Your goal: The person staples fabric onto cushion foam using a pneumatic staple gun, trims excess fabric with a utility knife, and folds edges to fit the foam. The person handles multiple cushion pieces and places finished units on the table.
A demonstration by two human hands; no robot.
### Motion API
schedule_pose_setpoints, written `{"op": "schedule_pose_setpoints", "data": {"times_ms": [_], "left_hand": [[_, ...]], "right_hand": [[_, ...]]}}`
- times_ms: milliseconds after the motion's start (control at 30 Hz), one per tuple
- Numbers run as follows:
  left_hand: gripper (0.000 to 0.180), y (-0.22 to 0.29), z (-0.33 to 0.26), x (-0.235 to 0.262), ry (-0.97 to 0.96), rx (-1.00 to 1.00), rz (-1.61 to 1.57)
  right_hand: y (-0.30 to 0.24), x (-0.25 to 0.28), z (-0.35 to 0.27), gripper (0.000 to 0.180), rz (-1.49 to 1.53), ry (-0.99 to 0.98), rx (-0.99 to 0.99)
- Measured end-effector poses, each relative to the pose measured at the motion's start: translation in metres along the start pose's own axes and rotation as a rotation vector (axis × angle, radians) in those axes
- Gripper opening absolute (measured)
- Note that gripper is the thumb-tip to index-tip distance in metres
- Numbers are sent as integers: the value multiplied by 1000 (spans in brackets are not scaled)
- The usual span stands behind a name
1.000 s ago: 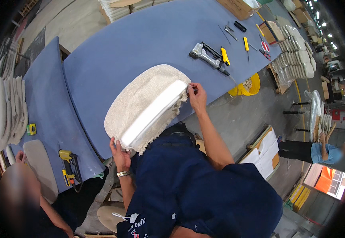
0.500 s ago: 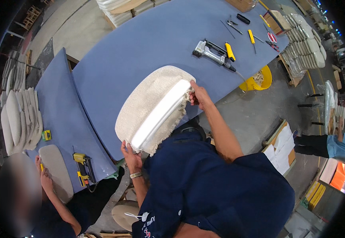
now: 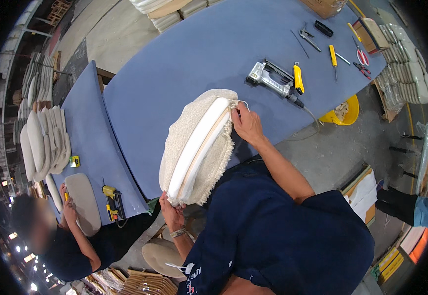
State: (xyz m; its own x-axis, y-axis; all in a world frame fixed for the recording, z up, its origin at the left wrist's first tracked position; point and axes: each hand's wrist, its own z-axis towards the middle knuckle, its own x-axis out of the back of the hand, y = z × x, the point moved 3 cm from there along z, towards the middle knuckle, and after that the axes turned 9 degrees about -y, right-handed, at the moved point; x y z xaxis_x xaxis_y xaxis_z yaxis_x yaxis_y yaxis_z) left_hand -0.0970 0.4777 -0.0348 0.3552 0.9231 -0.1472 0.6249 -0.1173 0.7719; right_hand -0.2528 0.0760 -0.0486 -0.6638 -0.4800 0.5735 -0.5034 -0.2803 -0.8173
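Observation:
A padded chair seat [image 3: 199, 142] is held up on its edge over the near side of the blue table [image 3: 169, 59]. White foam and a thin tan strip, like a board's edge, show along its rim. Cream woven fabric [image 3: 179, 132] covers its far face, and a frayed edge hangs on the near side. My right hand [image 3: 247, 125] pinches the fabric and rim at the upper right end, where a loose thread loops out. At the lower left end my left hand [image 3: 173, 211] grips the other corner, its fingertips partly hidden.
Beyond my right hand lie a silver staple gun [image 3: 268, 78] with its hose, a yellow utility knife [image 3: 298, 78], a screwdriver [image 3: 333, 56] and red-handled scissors [image 3: 361, 55]. A yellow bucket [image 3: 350, 110] stands below the edge. At left, a co-worker handles a grey pad [image 3: 83, 201] near a yellow nail gun [image 3: 111, 199].
The seat has been tipped more upright, so the tan strip and more of the near fabric now show. Both hands remain at its ends. My view has shifted slightly.

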Motion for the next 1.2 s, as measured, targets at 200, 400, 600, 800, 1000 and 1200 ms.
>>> {"op": "schedule_pose_setpoints", "data": {"times_ms": [200,400,600,800,1000,1200], "left_hand": [[37,-29,-42,-38,39,235,-124],[34,-63,-113,-30,-36,430,-132],[25,-45,-98,-43,-106,204,868],[76,111,-15,-242,-213,-362,1313],[98,70,57,-388,-748,-745,1385],[74,51,66,-384,-745,-724,1182]], "right_hand": [[2,18,29,22,373,-30,121],[-10,65,26,21,574,-65,145],[68,19,14,17,579,-140,-93],[71,8,22,15,652,-327,-111],[44,62,29,15,418,-148,-80],[7,104,28,41,487,-196,-304]]}}
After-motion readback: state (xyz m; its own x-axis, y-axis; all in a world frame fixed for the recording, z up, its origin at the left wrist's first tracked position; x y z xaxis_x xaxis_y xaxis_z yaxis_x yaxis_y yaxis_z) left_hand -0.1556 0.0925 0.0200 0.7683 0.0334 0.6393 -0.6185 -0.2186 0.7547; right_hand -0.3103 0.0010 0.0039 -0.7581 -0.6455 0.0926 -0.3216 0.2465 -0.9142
